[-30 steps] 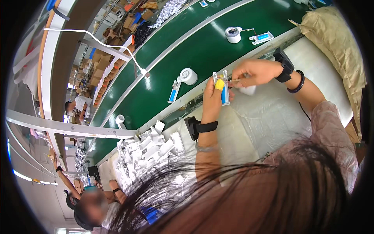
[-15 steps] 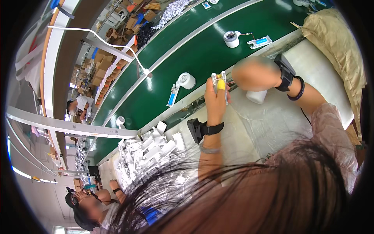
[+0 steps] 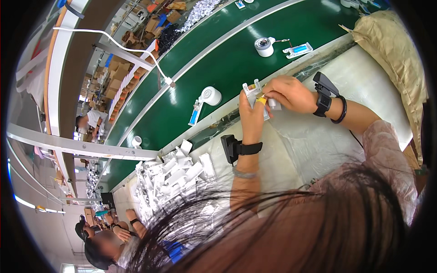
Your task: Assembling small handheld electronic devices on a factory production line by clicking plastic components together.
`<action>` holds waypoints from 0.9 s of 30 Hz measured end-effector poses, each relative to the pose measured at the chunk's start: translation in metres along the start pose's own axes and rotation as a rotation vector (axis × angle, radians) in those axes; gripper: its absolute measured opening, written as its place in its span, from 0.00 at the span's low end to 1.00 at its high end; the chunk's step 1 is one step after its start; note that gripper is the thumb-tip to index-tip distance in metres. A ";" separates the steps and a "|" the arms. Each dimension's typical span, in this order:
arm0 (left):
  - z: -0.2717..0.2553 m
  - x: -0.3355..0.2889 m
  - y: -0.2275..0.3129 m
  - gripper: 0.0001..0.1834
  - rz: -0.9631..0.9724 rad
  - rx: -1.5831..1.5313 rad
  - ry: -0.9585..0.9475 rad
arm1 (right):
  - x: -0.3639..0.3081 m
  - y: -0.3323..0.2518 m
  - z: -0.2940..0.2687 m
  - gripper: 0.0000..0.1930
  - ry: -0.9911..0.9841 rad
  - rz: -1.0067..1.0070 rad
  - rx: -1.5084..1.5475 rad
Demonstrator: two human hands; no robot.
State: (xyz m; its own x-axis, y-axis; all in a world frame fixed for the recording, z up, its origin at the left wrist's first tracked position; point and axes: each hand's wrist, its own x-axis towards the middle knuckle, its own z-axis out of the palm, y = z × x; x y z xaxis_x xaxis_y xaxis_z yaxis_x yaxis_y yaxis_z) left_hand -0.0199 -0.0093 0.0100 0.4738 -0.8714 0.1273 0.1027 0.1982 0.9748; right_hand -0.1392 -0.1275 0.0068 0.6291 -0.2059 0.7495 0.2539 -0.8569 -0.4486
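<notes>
My left hand (image 3: 252,120) is closed around a narrow white plastic shell (image 3: 251,88), whose forked end sticks up past the fingers. A yellow cover (image 3: 261,100) wraps the thumb tip. My right hand (image 3: 291,94) bends over the same shell, thumb and forefinger pinched together at its upper part. What lies between those fingertips is too small to make out. Just under the right hand shows a white rounded part (image 3: 275,104), largely hidden; whether it joins the shell I cannot tell. Both hands are above the pale worktop, beside the green conveyor belt.
On the green conveyor (image 3: 173,111) lie small white fans (image 3: 211,96) with open handles showing blue cells. A heap of white plastic shells (image 3: 168,179) covers the worktop at left. A brown paper sack (image 3: 387,50) stands at right. Other people sit farther along the line.
My right hand has come left and down onto the shell, its fingers now pinched there. The white rounded part moved left with it. Fans on the belt shifted slightly left.
</notes>
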 end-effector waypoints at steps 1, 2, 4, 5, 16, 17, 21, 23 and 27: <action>0.000 0.000 0.000 0.16 -0.001 0.000 0.000 | 0.000 0.000 0.000 0.05 0.005 0.004 0.007; -0.001 -0.001 -0.002 0.16 0.021 0.044 -0.014 | 0.000 0.001 0.000 0.05 0.011 0.007 0.015; -0.001 -0.002 -0.004 0.16 0.046 0.089 -0.028 | 0.000 0.001 -0.002 0.06 0.019 -0.020 -0.007; -0.002 -0.003 -0.004 0.17 0.054 0.097 -0.040 | 0.000 0.001 -0.003 0.06 0.026 -0.049 -0.029; -0.001 -0.004 -0.009 0.18 0.122 0.194 -0.071 | -0.001 0.004 -0.003 0.06 0.060 -0.061 0.001; 0.000 -0.005 -0.008 0.18 0.113 0.183 -0.062 | -0.001 0.005 -0.002 0.06 0.060 -0.064 -0.009; 0.000 -0.004 -0.009 0.18 0.124 0.198 -0.085 | -0.002 0.006 -0.003 0.05 0.073 -0.081 -0.023; 0.001 -0.004 -0.007 0.17 0.120 0.198 -0.074 | 0.000 0.002 -0.005 0.06 0.068 -0.064 -0.020; 0.001 -0.004 -0.012 0.16 0.170 0.212 -0.033 | 0.001 0.002 -0.002 0.06 0.083 -0.068 -0.022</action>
State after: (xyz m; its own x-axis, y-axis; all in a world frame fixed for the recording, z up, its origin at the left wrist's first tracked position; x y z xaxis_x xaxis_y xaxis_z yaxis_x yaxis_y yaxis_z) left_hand -0.0244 -0.0083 -0.0016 0.4391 -0.8485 0.2953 -0.1633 0.2478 0.9550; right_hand -0.1391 -0.1304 0.0077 0.5473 -0.1844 0.8164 0.2771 -0.8805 -0.3846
